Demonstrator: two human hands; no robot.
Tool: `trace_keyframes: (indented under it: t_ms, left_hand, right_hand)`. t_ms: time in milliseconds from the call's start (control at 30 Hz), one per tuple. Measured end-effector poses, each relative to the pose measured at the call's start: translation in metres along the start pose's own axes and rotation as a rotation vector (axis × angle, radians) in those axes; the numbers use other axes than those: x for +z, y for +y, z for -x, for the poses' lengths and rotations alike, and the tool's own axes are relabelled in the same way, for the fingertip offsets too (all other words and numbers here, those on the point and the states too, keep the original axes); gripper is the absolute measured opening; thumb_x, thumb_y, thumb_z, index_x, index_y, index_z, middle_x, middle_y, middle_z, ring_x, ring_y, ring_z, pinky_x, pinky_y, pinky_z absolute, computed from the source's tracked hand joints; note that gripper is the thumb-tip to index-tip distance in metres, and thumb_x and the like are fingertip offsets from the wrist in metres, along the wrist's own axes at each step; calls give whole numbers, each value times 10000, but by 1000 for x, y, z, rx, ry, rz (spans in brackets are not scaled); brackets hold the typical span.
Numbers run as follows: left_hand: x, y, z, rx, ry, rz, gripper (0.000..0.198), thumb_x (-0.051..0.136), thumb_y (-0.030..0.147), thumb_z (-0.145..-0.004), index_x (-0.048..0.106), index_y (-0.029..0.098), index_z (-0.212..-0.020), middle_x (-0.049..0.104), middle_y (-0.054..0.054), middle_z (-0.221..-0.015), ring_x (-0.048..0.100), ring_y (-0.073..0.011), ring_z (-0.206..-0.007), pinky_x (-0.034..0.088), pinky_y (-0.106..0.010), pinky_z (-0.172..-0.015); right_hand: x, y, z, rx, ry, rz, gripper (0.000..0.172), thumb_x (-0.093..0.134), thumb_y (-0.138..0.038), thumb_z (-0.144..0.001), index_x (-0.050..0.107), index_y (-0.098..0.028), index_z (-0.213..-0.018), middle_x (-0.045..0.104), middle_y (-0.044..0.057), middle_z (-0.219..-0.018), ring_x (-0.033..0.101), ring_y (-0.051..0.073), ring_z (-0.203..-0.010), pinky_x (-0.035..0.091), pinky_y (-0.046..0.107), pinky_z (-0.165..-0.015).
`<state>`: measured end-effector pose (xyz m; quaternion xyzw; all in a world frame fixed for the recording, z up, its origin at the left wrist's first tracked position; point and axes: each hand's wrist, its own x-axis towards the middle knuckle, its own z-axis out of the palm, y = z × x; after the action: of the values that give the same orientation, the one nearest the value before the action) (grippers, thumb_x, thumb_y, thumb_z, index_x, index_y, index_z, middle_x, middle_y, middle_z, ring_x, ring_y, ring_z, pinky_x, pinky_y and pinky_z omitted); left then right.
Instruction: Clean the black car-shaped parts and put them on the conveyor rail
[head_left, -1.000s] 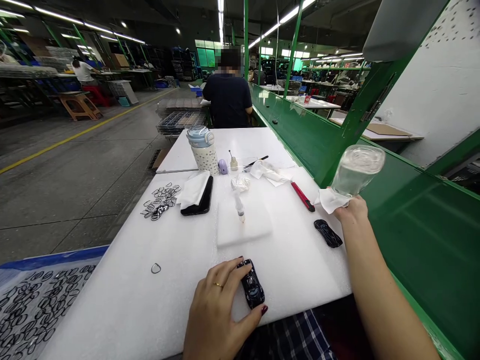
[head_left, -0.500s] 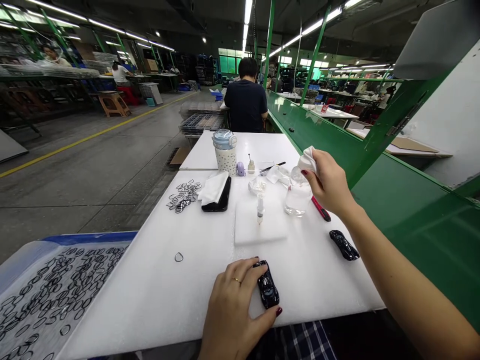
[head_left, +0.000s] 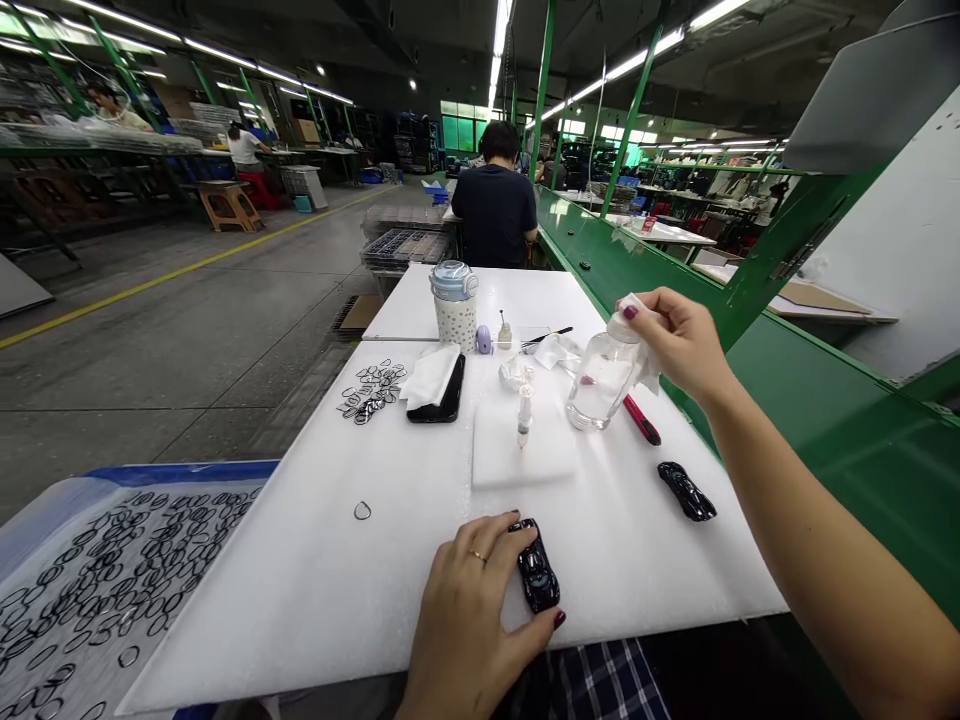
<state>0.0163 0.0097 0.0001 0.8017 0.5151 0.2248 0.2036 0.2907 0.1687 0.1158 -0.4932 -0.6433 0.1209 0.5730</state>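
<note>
Hands apart above a white foam sheet (head_left: 352,600). Right hand (head_left: 682,340) raised, thumb and fingertips pinching a white tissue (head_left: 646,345) around the neck of a clear bottle (head_left: 604,382) that contains colourless liquid. Bottle tilted, neck up and right, base down and left; contact between base and sheet cannot be judged. Left hand (head_left: 472,600), curved palm-down, spans a glossy black model car (head_left: 537,578), fingertips at its far end, thumb at its near end. Car lies just right of this hand, long axis running almost straight away from the person; the bottle lies well ahead of it, far nearer the right hand. Just right of the bottle, a red-handled cutter (head_left: 642,420); farther right and nearer the person, a second black model car (head_left: 686,491). Ahead of the left hand, a smooth white foam block (head_left: 521,450) bears a small upright clear tube (head_left: 524,417). Farther left, a loose heap of thin black rings (head_left: 370,392) beside a black phone (head_left: 442,395) under a folded tissue (head_left: 430,376).
</note>
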Motion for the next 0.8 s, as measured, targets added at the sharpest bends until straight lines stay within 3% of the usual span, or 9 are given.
trace_keyframes:
  t_ms: [100,167,233,333,433,533,633,700,800]
  left_hand:
    - [-2,-2,3,-18,-5,48,602,780,302,-673,571,308,-1238,510,-45,-1410,457,-344,-1267,444,-546,-1005]
    - [-9,-7,6,0,-27,139,673,793,333,-676,527,327,-1294,483,-41,-1433,454,-323,-1280,435,-509,-1035]
    - [-24,-15,12,42,-93,266,631,762,346,-724,522,330,-1307,521,-36,-1397,504,-277,-1241,449,-424,-1036]
    - [-53,-35,18,-15,-133,352,327,617,363,-856,634,304,-1177,654,-24,-1218,605,-220,-1099,480,-324,-962]
    - [-78,-63,18,-219,111,159,287,482,382,-913,709,245,-1022,702,-43,-1084,627,-243,-1024,476,-357,-914]
    - [-89,-90,12,-353,279,-113,358,450,377,-894,718,210,-1062,687,-77,-1101,625,-286,-983,478,-415,-858]
    - [-91,-108,5,-319,231,-213,365,453,376,-875,730,255,-1077,667,-67,-1149,618,-296,-993,477,-428,-847]
    - [-93,-113,1,-260,186,-237,359,451,384,-875,754,260,-1022,679,-70,-1125,618,-295,-980,477,-430,-846]
    - [-98,-117,-3,-172,133,-260,354,462,401,-873,766,263,-992,704,-70,-1071,620,-292,-962,478,-423,-846]
  right_hand:
    - [-8,-10,-2,-34,197,-5,221,643,-321,-786,573,-164,-647,683,79,-897,558,145,-710,414,259,-581]
    - [-23,-17,6,0,295,8,178,635,-269,-761,568,-165,-631,658,66,-809,509,124,-626,369,254,-520]
    - [-42,-24,23,85,297,46,151,662,-256,-727,596,-162,-629,565,22,-621,426,106,-509,286,250,-436]
    - [-67,-25,55,335,192,46,144,698,-283,-694,628,-164,-654,477,-6,-532,399,106,-440,235,236,-365]
    - [-79,-16,85,613,81,-90,124,683,-285,-680,616,-181,-680,479,-4,-582,425,110,-457,292,223,-355]
    - [-76,-5,110,764,46,-180,156,669,-342,-733,599,-204,-717,440,-12,-571,394,111,-428,270,231,-337]
    - [-71,3,126,734,41,-150,206,709,-379,-760,624,-197,-717,457,-4,-601,410,99,-466,269,232,-361]
    - [-71,7,131,643,79,-159,168,719,-328,-767,662,-178,-718,569,42,-722,534,130,-618,394,244,-473]
    - [-75,5,134,526,380,-312,148,635,-218,-801,626,-174,-660,656,113,-865,630,230,-902,494,362,-753]
